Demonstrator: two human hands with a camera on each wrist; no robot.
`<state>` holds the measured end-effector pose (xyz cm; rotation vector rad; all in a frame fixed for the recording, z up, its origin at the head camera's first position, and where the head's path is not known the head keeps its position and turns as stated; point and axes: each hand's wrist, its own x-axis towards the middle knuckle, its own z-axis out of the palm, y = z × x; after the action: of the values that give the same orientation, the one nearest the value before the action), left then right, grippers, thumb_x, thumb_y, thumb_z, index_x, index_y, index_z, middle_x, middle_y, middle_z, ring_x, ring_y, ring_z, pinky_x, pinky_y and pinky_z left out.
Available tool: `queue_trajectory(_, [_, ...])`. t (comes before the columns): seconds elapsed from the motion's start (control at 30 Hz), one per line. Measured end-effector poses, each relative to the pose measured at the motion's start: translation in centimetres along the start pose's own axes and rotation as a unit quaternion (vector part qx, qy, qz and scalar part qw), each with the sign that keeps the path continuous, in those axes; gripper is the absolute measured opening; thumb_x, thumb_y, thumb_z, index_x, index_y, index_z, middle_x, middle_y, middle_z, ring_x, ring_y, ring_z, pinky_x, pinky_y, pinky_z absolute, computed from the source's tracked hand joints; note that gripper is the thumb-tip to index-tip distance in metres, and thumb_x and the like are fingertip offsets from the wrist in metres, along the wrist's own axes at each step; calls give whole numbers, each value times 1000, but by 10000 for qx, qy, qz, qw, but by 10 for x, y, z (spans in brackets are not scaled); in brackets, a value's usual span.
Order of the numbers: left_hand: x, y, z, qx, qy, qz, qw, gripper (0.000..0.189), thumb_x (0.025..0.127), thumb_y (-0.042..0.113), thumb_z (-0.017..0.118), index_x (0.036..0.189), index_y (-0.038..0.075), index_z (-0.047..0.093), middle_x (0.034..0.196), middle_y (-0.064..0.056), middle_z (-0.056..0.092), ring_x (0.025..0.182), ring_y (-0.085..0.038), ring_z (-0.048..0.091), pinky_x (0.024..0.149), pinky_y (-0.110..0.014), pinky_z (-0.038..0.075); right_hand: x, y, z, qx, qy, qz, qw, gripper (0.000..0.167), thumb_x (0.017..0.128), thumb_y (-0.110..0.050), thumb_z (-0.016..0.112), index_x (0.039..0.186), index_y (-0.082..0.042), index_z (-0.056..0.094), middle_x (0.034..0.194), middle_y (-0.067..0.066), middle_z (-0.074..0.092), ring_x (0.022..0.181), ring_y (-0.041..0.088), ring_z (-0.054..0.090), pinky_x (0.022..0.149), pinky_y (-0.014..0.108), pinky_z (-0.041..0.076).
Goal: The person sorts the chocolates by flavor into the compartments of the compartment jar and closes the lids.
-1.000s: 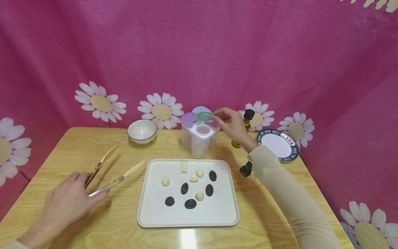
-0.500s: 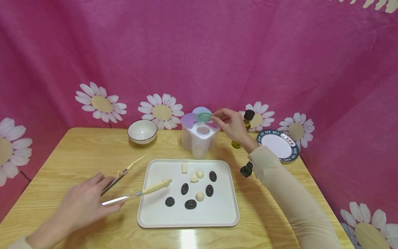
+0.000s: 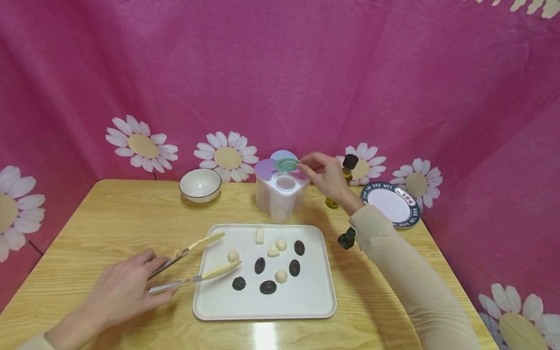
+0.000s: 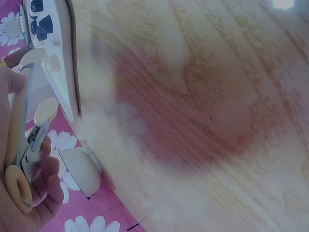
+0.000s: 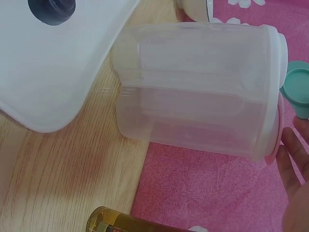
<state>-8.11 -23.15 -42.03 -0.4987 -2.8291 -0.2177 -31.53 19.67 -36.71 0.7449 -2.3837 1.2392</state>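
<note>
My left hand (image 3: 124, 289) holds tongs (image 3: 220, 271) with metal arms and cream-coloured tips. The tips stand apart over the left side of the white tray (image 3: 306, 306), one on each side of a round cream-coloured chocolate (image 3: 233, 255). In the left wrist view, the tongs' ring end (image 4: 18, 188) lies by the palm. With thumb and fingers, my right hand (image 3: 328, 174) pinches the raised green lid (image 3: 286, 164) of a translucent storage container (image 3: 282, 206). Below that lid a round opening (image 3: 286, 182) shows; purple, blue and pink lids cover the other compartments.
Several dark chocolates (image 3: 268, 287) and pale ones (image 3: 281, 276) lie on the tray. A white bowl (image 3: 200, 184) stands at the back left. Behind my right wrist are an oil bottle (image 3: 349, 165) and a plate (image 3: 389, 204); a small black object (image 3: 346, 239) lies nearby.
My left hand has carried the tongs rightward from beside the tray to over it, and the tips now flank the round pale chocolate. My right hand keeps its hold on the green lid.
</note>
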Motion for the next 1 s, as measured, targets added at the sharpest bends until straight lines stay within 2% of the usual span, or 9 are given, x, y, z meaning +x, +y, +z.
queue_trajectory(0.3, [-1,-1,9,175,127,367,9991,45,69,50,89,101,21,78,78,15,50,64,-1,40,52,-26,37,-1,1,0,-23,20,50,10000,16,96,-14,78,106,-1,77,95,19,79,82,26,74,73,16,55])
queue_trajectory(0.6, [2,3,12,112,-13,330,9994,40,71,48,87,99,21,80,79,15,54,64,0,40,52,-23,35,-1,0,0,-38,33,53,10000,16,96,-14,77,106,-2,76,96,17,79,82,21,72,73,17,55])
queue_trajectory(0.87, [5,3,14,26,29,327,9995,35,71,46,87,97,23,80,77,18,48,61,1,37,52,-22,33,-1,-1,0,-20,7,83,10000,17,97,-14,77,107,-2,76,97,17,79,85,25,73,74,17,55])
queue_trajectory(1.0, [8,3,14,-49,40,311,9995,35,72,45,87,98,22,80,77,17,50,61,0,39,52,-23,34,0,-2,0,2,2,91,10000,17,97,-15,77,107,-2,76,97,17,79,85,27,73,75,16,54])
